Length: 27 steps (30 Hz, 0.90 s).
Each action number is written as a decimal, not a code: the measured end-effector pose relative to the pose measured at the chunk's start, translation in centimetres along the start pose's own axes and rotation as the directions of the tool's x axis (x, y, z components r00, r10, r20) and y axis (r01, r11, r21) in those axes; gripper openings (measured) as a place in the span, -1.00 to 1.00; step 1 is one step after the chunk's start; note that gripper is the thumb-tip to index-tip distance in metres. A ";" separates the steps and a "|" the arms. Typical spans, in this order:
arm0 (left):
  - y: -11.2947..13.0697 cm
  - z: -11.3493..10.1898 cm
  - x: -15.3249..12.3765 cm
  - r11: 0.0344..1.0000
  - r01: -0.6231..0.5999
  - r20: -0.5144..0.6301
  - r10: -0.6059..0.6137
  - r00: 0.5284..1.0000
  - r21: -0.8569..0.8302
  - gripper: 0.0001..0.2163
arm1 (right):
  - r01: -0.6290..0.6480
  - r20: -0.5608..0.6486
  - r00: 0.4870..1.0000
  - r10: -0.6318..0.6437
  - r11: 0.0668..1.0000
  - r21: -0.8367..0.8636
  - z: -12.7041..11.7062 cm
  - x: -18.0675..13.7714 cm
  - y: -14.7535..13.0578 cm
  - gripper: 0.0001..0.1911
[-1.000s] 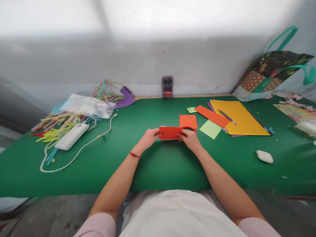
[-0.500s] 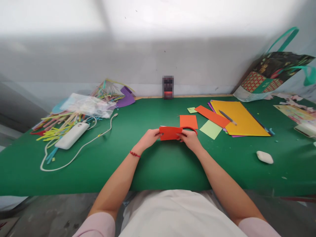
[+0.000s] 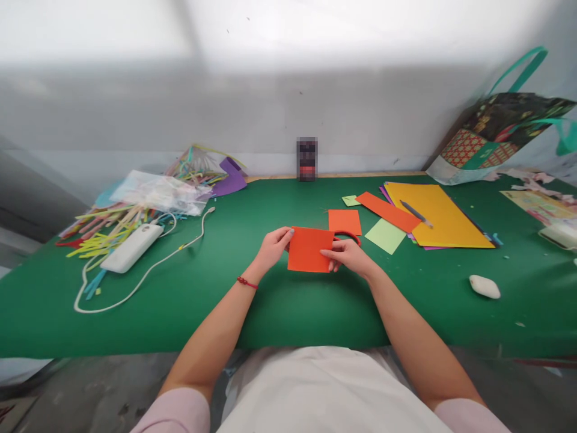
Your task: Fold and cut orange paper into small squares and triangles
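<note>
White power bank point(image 3: 130, 248) sits way off at 9 o'clock. Left hand point(image 3: 271, 247) pinches the left edge of the orange paper square point(image 3: 309, 249) and right hand point(image 3: 350, 255) pinches its right edge, mid green table point(image 3: 288, 307). Smaller orange piece point(image 3: 344, 222) lies at 1 o'clock.

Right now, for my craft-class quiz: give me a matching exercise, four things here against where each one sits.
Things: 1 orange square; 2 pencil; 3 power bank; 4 gift bag.
Places: A on the yellow sheet; B leaning at far right; C between left hand and right hand; D beside the paper strips.
Pairs: 1-C, 2-A, 3-D, 4-B.
</note>
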<state>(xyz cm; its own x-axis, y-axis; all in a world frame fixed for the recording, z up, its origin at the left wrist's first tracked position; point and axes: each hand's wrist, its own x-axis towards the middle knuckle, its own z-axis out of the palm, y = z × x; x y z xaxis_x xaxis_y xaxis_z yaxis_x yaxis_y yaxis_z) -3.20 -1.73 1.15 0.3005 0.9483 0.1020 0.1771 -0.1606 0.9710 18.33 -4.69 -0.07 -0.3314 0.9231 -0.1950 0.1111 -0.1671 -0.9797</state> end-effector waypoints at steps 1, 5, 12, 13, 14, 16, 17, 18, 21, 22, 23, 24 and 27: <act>0.0 0.0 0.0 1.000 0.004 -0.002 -0.004 1.000 -0.005 -0.66 | -0.001 0.006 1.000 0.001 1.000 0.002 0.0 0.0 0.0 -0.57; 0.2 -0.1 0.0 1.000 0.019 -0.008 -0.019 1.000 0.007 -0.68 | -0.002 0.009 1.000 0.003 1.000 -0.002 -0.1 0.0 0.1 -0.57; 0.1 0.3 -0.2 0.997 0.070 0.024 -0.070 0.997 -0.042 -0.64 | -0.014 -0.015 1.000 0.014 1.000 0.014 0.0 -0.1 -0.1 -0.55; 0.0 0.5 -0.2 0.995 0.080 0.041 -0.077 0.996 -0.064 -0.62 | -0.017 -0.013 1.000 0.017 1.000 0.019 0.0 -0.1 -0.1 -0.55; -0.1 0.6 -0.2 0.992 0.090 0.056 -0.085 0.995 -0.090 -0.59 | -0.019 -0.009 1.000 0.020 1.000 0.022 0.0 -0.1 -0.1 -0.55; -0.3 0.9 -0.2 0.984 0.110 0.075 -0.100 0.992 -0.140 -0.54 | -0.022 -0.001 1.000 0.022 0.999 0.026 0.0 -0.1 -0.2 -0.56; -0.3 1.1 -0.2 0.980 0.121 0.075 -0.110 0.991 -0.158 -0.52 | -0.022 0.000 1.000 0.022 0.999 0.026 0.1 -0.1 -0.2 -0.56; -0.4 1.2 -0.2 0.976 0.133 0.070 -0.122 0.990 -0.171 -0.50 | -0.024 0.000 1.000 0.024 0.999 0.027 0.1 -0.1 -0.2 -0.57; -0.5 1.5 -0.2 0.968 0.162 0.037 -0.158 0.987 -0.193 -0.48 | -0.032 -0.004 0.999 0.032 0.999 0.027 0.2 -0.2 -0.3 -0.55; -0.6 1.6 -0.2 0.965 0.169 0.029 -0.166 0.986 -0.199 -0.48 | -0.034 -0.004 0.999 0.034 0.999 0.028 0.2 -0.2 -0.3 -0.54; -0.6 1.7 -0.2 0.964 0.173 0.024 -0.171 0.985 -0.203 -0.48 | -0.035 -0.004 0.999 0.035 0.999 0.028 0.2 -0.2 -0.4 -0.54; -0.6 1.7 -0.2 0.963 0.174 0.020 -0.174 0.985 -0.206 -0.48 | -0.035 -0.005 0.999 0.035 0.999 0.028 0.3 -0.2 -0.4 -0.53; -0.6 1.8 -0.3 0.963 0.173 0.006 -0.176 0.984 -0.205 -0.48 | -0.033 -0.012 0.999 0.033 0.999 0.029 0.4 -0.2 -0.4 -0.54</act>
<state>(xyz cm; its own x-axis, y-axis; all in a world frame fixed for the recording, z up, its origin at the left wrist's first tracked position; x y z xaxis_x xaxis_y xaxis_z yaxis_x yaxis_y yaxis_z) -1.65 -2.39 0.12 0.2706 0.9600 -0.0717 0.0307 0.0659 0.9974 17.99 -4.93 0.36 -0.3161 0.9212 -0.2270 0.0945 -0.2075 -0.9737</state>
